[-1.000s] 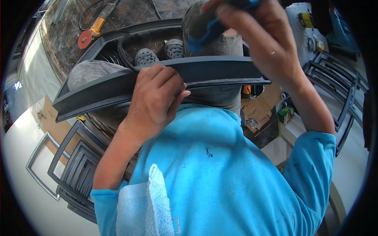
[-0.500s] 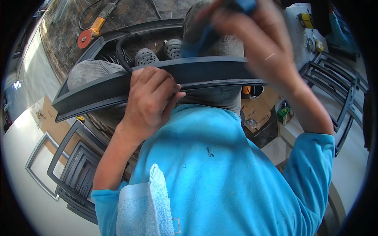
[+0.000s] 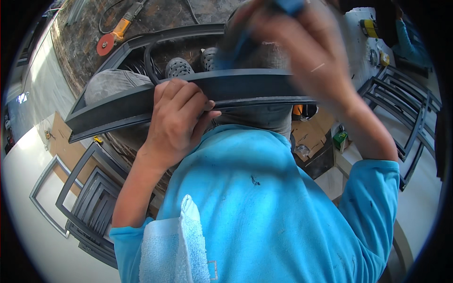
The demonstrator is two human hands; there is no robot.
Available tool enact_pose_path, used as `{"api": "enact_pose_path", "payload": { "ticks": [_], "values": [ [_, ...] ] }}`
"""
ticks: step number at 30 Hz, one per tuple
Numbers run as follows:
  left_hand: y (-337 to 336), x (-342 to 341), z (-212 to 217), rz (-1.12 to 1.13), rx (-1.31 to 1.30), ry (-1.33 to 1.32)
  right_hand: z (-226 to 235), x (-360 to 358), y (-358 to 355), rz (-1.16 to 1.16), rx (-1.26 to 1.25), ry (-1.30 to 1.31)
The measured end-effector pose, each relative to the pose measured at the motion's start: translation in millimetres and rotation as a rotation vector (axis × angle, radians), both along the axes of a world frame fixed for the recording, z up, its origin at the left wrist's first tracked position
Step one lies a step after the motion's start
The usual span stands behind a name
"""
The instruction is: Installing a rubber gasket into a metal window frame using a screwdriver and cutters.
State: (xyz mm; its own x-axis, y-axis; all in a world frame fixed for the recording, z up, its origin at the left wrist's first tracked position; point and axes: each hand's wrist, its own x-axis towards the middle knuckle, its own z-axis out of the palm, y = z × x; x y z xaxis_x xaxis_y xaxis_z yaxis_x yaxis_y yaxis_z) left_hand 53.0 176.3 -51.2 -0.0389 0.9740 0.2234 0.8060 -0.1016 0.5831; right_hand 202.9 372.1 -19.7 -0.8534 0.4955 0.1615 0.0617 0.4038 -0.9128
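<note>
Fingers of the left hand (image 3: 181,120) curl over the top edge of a long, dark grey curved metal frame bar (image 3: 118,106), thumb pressed under it, gripping it firmly. The bar runs from about 9 o'clock to 3 o'clock across the upper middle of the view, its left end lower than the rest. The right hand (image 3: 302,52), blurred at 1 o'clock, is closed around a blue-handled tool (image 3: 288,5) held above the bar; what kind of tool it is cannot be told.

Below both hands, a bright blue short-sleeved shirt (image 3: 264,207) fills the lower half, with a white towel (image 3: 186,245) draped at 7 o'clock. Behind the bar at 12 o'clock lie grey perforated clog shoes (image 3: 179,67) and a larger curved dark frame (image 3: 141,40) on rough dark ground. An orange-bodied angle grinder with a red disc (image 3: 111,40) rests at 11 o'clock with its cable. Dark grey slatted metal frames (image 3: 87,210) lie on the pale floor at 8 o'clock beside flat brown cardboard (image 3: 63,144); more dark frames (image 3: 406,111) lie at 3 o'clock. A small green box (image 3: 339,139) sits at 3 o'clock, near them.
</note>
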Motion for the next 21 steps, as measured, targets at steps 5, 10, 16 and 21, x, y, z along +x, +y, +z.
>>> {"api": "enact_pose_path", "payload": {
  "ticks": [5, 10, 16, 21],
  "values": [
    [-3.4, -5.7, 0.2, -0.005, 0.038, 0.000, -0.6, -2.9, 1.5, 0.058, -0.267, 0.057],
    [-7.7, -8.4, 0.2, 0.028, -0.011, 0.024, 10.1, -7.7, 0.9, 0.208, -0.024, -0.252],
    [-10.1, -10.8, 0.2, 0.007, -0.026, 0.035, 6.0, -13.7, -3.7, 0.157, -0.009, -0.133],
    [-12.0, -13.1, -1.6, 0.031, 0.015, 0.025, 11.8, -9.8, -4.3, 0.007, -0.290, 0.045]
  ]
}}
